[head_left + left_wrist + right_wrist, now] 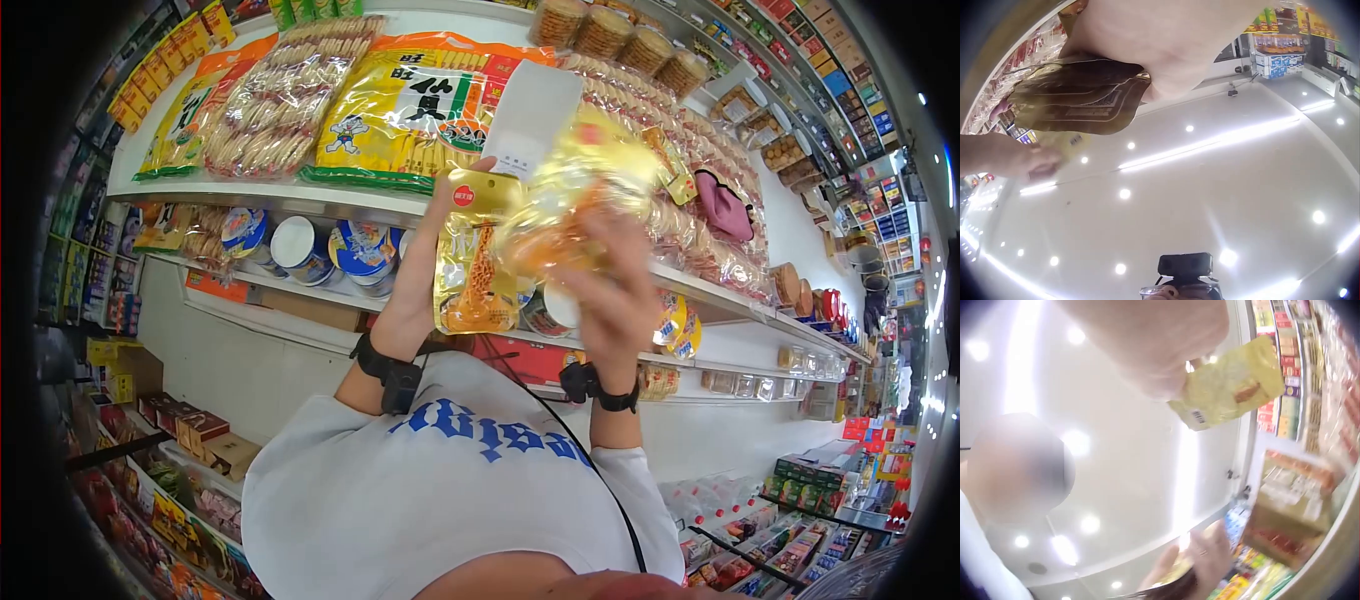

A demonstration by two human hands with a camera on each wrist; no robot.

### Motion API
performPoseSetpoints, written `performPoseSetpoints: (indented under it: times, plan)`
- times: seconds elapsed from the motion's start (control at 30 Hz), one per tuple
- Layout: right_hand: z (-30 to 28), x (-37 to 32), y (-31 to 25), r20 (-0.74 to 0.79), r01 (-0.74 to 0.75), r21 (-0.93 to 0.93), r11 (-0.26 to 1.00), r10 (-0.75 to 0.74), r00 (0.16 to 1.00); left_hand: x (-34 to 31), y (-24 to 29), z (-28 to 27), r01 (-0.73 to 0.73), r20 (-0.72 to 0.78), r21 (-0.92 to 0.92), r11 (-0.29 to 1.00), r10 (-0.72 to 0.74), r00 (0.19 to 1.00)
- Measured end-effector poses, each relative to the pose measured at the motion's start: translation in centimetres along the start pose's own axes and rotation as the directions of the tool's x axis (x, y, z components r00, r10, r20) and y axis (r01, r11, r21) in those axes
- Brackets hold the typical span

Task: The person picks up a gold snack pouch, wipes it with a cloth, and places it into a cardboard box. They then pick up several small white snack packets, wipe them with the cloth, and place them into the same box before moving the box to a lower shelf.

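My left hand [428, 255] holds a gold snack packet [478, 265] upright, its printed front facing the head camera; most of the fingers are hidden behind it. In the left wrist view the packet's darker back [1085, 103] shows below that hand. My right hand [618, 285], blurred by motion, grips a second gold packet [585, 190] just to the right of the first. The right wrist view shows this packet [1235, 381] tilted, with a small barcode at one corner. Behind the two packets, a white card [535, 110] stands against the shelf goods.
Before me is a white shelf [270, 195] with large yellow snack bags [390, 120] and clear bags of packed sticks [285, 110]. Tub noodles [300, 245] sit on the lower shelf. A pink pouch [724, 205] lies right of the hands. Round jars [600, 40] line the upper back.
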State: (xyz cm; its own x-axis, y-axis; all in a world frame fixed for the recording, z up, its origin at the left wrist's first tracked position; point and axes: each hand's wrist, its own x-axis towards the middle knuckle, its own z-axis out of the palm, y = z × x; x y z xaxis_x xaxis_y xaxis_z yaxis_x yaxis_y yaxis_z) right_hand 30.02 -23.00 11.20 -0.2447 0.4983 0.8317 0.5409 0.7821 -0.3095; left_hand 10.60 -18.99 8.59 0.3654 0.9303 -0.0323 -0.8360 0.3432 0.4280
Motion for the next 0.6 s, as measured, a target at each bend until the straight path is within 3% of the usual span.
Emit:
performPoseSetpoints:
  times: [0.03,0.13,0.23,0.27,0.33,0.4,0.47,0.57,0.6]
  plan:
    - [0.6,0.1,-0.7,0.178,0.004,0.124,0.992,-0.026,0.984,-0.4,0.5,0.3,0.000,-0.006,-0.005,1.000,0.000,1.000]
    - [3.4,-1.1,-0.6,0.415,-0.075,0.255,0.964,-0.039,0.909,-0.4,1.0,-0.2,0.012,0.283,0.016,1.000,-0.016,0.959]
    - [2.1,-0.2,-1.8,0.482,-0.207,0.316,0.926,0.031,0.875,-0.2,1.4,-1.8,-0.019,0.070,0.157,0.987,0.008,0.997]
    - [1.7,-0.1,-1.2,0.384,-0.242,0.310,0.919,0.112,0.916,-0.1,1.4,-1.9,-0.010,-0.018,0.199,0.980,0.014,1.000]
    - [0.3,-0.1,1.4,0.166,-0.313,0.306,0.899,0.273,0.948,-0.5,1.8,-1.0,0.025,-0.019,0.178,0.984,-0.022,1.000]
    - [-1.4,0.4,6.3,-0.047,-0.448,-0.027,0.893,0.447,0.893,-0.6,1.9,-0.6,0.024,0.015,0.163,0.986,-0.027,1.000]
    - [-2.0,-0.4,12.9,-0.142,-0.451,-0.224,0.864,0.429,0.892,-0.5,1.7,-0.7,0.037,0.047,0.137,0.990,-0.044,0.998]
    - [-2.5,-4.4,20.7,-0.116,-0.324,-0.674,0.663,0.339,0.934,-0.4,1.6,-1.0,0.052,0.070,0.140,0.989,-0.062,0.996]
    - [-2.7,-4.6,21.0,-0.139,-0.415,-0.618,0.668,0.427,0.894,-0.5,1.6,-1.3,0.052,0.071,0.146,0.988,-0.063,0.996]
